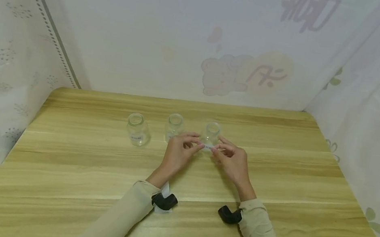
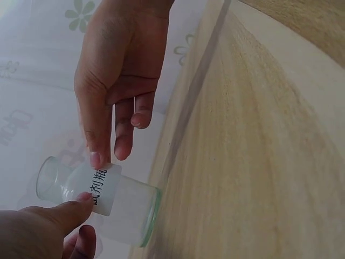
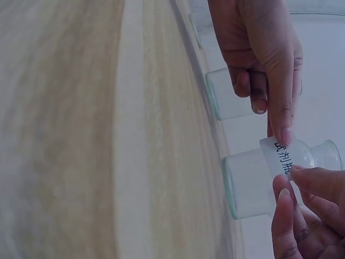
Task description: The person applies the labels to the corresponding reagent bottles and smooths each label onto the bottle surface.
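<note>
A white label (image 1: 207, 147) printed with dark characters lies across the front of the right-hand clear glass bottle (image 1: 212, 132). My left hand (image 1: 180, 150) holds the label's left end, thumb on its face. The opposite end is held by my right hand (image 1: 233, 160), again with the thumb on the front. Both index fingers reach toward the bottle's sides in the head view. Seen from the left wrist, the label (image 2: 107, 189) spans most of the bottle's width. Whether its ends are stuck to the glass I cannot tell.
Two more clear glass bottles stand to the left: a middle bottle (image 1: 175, 121), partly behind my left hand, and a far-left bottle (image 1: 138, 130) with a label. White paper (image 1: 163, 209) lies beneath my left wrist. The wooden table (image 1: 76, 167) meets a patterned cloth backdrop (image 1: 149, 47).
</note>
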The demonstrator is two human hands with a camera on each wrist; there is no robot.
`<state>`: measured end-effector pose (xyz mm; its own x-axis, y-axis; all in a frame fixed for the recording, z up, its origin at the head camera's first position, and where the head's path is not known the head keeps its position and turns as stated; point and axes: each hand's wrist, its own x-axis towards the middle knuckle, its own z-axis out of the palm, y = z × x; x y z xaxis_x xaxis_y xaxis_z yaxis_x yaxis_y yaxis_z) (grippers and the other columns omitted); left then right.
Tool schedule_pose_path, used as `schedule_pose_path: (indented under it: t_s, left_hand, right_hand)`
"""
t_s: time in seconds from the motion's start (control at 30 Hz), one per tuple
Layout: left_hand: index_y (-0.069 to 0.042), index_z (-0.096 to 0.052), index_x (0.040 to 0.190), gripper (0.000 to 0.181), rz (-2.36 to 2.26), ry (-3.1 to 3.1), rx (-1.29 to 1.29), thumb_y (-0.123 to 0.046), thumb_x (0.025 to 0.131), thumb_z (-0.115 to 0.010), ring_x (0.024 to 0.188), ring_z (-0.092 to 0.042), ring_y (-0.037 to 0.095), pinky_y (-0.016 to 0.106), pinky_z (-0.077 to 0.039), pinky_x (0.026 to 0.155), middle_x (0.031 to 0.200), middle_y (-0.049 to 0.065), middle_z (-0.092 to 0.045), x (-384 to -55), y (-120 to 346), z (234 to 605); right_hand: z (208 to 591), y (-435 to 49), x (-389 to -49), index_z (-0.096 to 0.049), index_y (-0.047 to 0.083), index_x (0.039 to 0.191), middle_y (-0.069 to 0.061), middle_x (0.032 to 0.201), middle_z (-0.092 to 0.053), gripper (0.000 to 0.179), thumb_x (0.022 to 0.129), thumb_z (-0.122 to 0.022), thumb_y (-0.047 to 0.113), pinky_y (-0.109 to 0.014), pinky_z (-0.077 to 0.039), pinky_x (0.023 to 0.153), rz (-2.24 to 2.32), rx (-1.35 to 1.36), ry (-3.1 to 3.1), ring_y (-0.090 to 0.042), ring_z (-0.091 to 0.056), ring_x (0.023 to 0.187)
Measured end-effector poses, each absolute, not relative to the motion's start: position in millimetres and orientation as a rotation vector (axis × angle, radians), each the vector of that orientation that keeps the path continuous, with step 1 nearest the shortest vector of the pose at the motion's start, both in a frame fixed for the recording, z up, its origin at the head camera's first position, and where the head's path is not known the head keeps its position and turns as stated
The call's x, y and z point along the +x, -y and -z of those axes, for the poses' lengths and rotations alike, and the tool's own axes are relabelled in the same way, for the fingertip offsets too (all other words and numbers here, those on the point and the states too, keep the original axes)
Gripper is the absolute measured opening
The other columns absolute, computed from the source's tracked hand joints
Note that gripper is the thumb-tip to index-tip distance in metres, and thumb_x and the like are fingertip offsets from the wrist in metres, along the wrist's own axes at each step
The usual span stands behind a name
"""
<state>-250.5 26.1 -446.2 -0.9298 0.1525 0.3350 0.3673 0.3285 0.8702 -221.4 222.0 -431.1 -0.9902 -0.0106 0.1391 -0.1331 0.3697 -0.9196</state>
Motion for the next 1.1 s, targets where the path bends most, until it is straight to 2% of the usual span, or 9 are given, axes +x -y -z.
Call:
schedule_pose_path:
  t_s: [0.23,0.63,1.1]
  left_hand:
    - [0.0,-0.08,0.091,0.014,1.633,2.37,-0.484,-0.013,0.088,-0.084,0.075,-0.068,0.019,0.027,-0.057,0.067,0.115,0.014,-0.075,-249.4,-26.5,444.6]
    - [0.0,-0.08,0.092,0.016,1.619,2.418,-0.454,-0.015,0.089,-0.083,0.077,-0.068,0.019,0.028,-0.057,0.069,0.116,0.013,-0.075,-246.8,-27.9,444.8]
    - [0.001,-0.08,0.093,0.016,1.579,2.386,-0.463,-0.013,0.088,-0.084,0.075,-0.068,0.018,0.025,-0.054,0.065,0.114,0.014,-0.076,-245.7,-28.0,446.2]
  right_hand:
    - [429.2,-220.0,-221.7,-0.078,-0.002,0.098,-0.019,0.145,-0.059,0.012,0.095,-0.076,0.009,-0.027,-0.058,0.06,-1.657,0.12,2.516,-0.031,-0.072,0.069]
    - [430.6,-219.2,-220.6,-0.078,-0.001,0.095,-0.018,0.144,-0.06,0.013,0.096,-0.076,0.012,-0.027,-0.058,0.058,-1.656,0.104,2.512,-0.032,-0.075,0.074]
    - [431.9,-218.1,-221.2,-0.078,0.0,0.094,-0.017,0.142,-0.061,0.013,0.096,-0.077,0.013,-0.025,-0.055,0.054,-1.647,0.096,2.51,-0.033,-0.074,0.071]
